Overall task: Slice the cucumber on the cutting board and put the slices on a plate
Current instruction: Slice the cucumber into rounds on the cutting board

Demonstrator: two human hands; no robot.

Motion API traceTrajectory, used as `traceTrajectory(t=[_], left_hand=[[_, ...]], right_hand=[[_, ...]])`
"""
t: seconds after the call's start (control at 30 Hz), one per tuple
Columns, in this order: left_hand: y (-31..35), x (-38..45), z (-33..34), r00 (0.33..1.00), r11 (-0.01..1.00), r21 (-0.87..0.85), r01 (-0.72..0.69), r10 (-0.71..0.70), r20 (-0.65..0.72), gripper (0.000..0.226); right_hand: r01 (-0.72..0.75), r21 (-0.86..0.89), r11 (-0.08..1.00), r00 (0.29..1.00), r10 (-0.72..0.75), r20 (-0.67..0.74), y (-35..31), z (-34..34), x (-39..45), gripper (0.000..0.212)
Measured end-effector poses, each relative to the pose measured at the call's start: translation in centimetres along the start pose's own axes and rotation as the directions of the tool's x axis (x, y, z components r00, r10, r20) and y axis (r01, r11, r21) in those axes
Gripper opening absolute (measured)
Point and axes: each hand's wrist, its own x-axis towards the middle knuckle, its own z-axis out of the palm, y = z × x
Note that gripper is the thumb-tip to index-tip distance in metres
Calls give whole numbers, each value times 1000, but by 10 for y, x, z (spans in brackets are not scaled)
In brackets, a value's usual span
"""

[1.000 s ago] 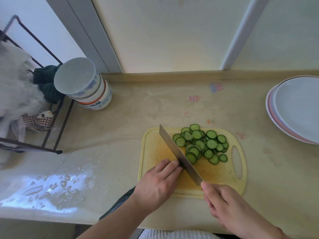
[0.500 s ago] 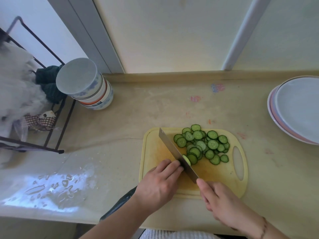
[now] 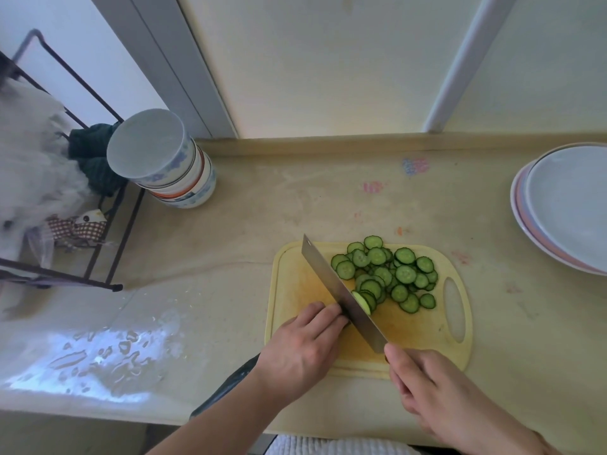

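Cucumber slices point(image 3: 387, 274) lie heaped on the far right part of a yellow cutting board point(image 3: 295, 277), pushed clear of the blade so each new cut has room to fall. The uncut remainder of the cucumber is almost wholly hidden under the left hand point(image 3: 300, 348), whose fingers curl down over it to pin it to the board, with the knuckles close against the flat of the knife point(image 3: 338, 290), probably as a guide. One fresh slice point(image 3: 361, 302) leans against the blade's right face, just beside the pile. The right hand point(image 3: 437, 392) grips the knife's handle, which it covers completely, and holds the blade slanting away toward the board's far left corner. A stack of plates point(image 3: 565, 205) waits at the right edge of the counter point(image 3: 249, 244), well apart from the board and bare of slices, so plating seems not yet begun. Upturned stacked bowls point(image 3: 161, 159) stand at the back left, beside a dark wire rack point(image 3: 108, 231).
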Motion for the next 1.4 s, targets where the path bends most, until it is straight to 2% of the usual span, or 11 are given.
traceTrajectory(t=[0.33,0.47,0.67,0.8,0.87,0.93,1.07,1.13,1.23,1.3,1.4], left_hand=[[0,0,-1,1000,1000,-3,-2,2,7,26],[-1,0,0,1000,1000,0,7,-7,15,26],[3,4,-7,999,999,37,38,-37,-26,20],[2,4,-10,997,999,36,33,-31,-65,16],[2,3,-12,997,998,49,-25,29,-76,18],[2,1,-15,990,994,53,-94,99,-98,21],[8,-1,-17,962,981,39,-192,196,-191,31],[11,2,-14,964,981,59,-185,193,-181,42],[10,14,-9,990,986,90,-138,136,19,50],[7,22,-6,987,989,87,-123,113,111,51],[0,31,-4,984,989,78,-125,113,140,51]], right_hand=[[-14,-14,1000,999,14,30,4,4,15,53],[-23,-93,995,1000,24,5,8,7,27,54],[-119,25,993,992,117,55,11,-2,29,55],[58,-118,991,998,-61,-27,9,-11,24,57],[134,-269,954,981,-166,-99,9,-14,21,61],[126,-460,879,964,-218,-152,11,-15,19,62],[62,-789,611,903,-372,-217,17,-16,19,58],[43,-848,528,879,-423,-219,24,-14,23,56],[19,-892,451,842,-488,-229,34,-14,29,58],[-9,-906,423,832,-500,-242,38,-15,31,58],[-39,-905,423,822,-502,-270,42,-22,30,60]])
